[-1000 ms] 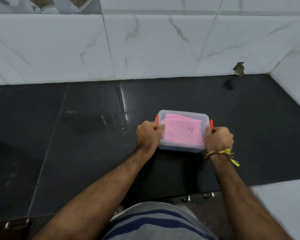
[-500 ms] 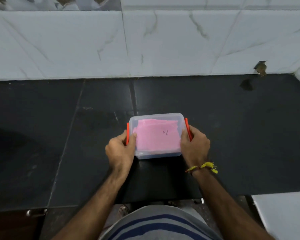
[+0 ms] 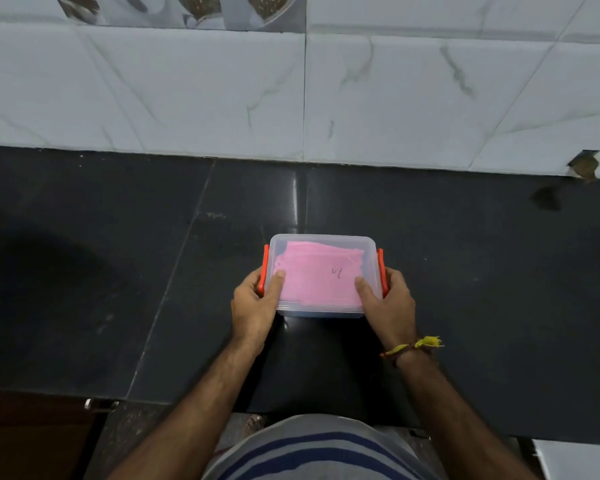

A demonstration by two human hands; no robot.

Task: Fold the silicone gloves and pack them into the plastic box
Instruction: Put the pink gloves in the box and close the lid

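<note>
A clear plastic box (image 3: pixel 368 247) with a lid on and orange side clips stands on the black counter near its front edge. Folded pink silicone gloves (image 3: pixel 317 271) lie flat inside, seen through the lid. My left hand (image 3: pixel 253 303) grips the box's left end, thumb on the lid, fingers at the orange clip (image 3: pixel 264 268). My right hand (image 3: pixel 388 299) grips the right end the same way, thumb on the lid, beside the other orange clip (image 3: pixel 380 268).
The black stone counter (image 3: pixel 118 271) runs to a white marble-tiled wall (image 3: pixel 291 98) at the back. A chipped hole in the tile (image 3: pixel 584 166) sits at the far right. A white surface (image 3: pixel 579 459) shows at the bottom right, below the counter's edge.
The view has swung, so the box sits nearer the middle of the frame. Both thumbs have slid further onto the lid. The box stays on the counter between my hands.
</note>
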